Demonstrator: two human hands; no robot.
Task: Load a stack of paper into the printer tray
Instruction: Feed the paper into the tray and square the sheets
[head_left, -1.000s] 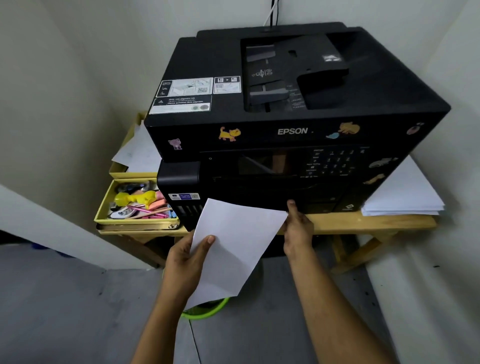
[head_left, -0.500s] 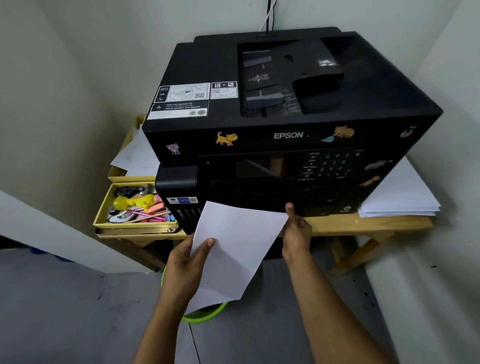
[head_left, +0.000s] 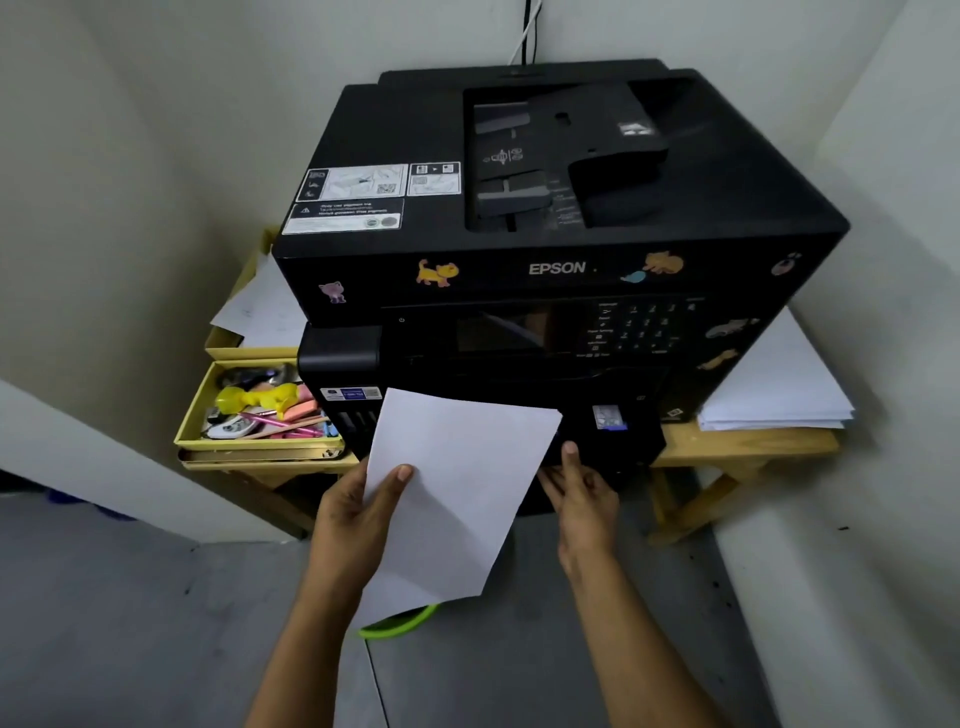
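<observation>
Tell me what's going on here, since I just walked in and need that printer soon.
A person is loading paper into the black Epson printer. The left hand holds a white sheaf of paper in front of it, thumb on top. The right hand grips the paper tray at the printer's lower front, which juts out a little. No paper is in the tray yet. A spare paper stack lies on the wooden table.

Dim, even indoor light, source not visible. Soft shadow under the wooden table (head_left: 743, 447) at 5 o'clock. Black printer (head_left: 561, 218) front underexposed, keypad detail barely legible. White paper (head_left: 452, 493) brightest, not clipped. Wide-angle bowing of wall lines at 9 and 3 o'clock. Slight softness overall.
</observation>
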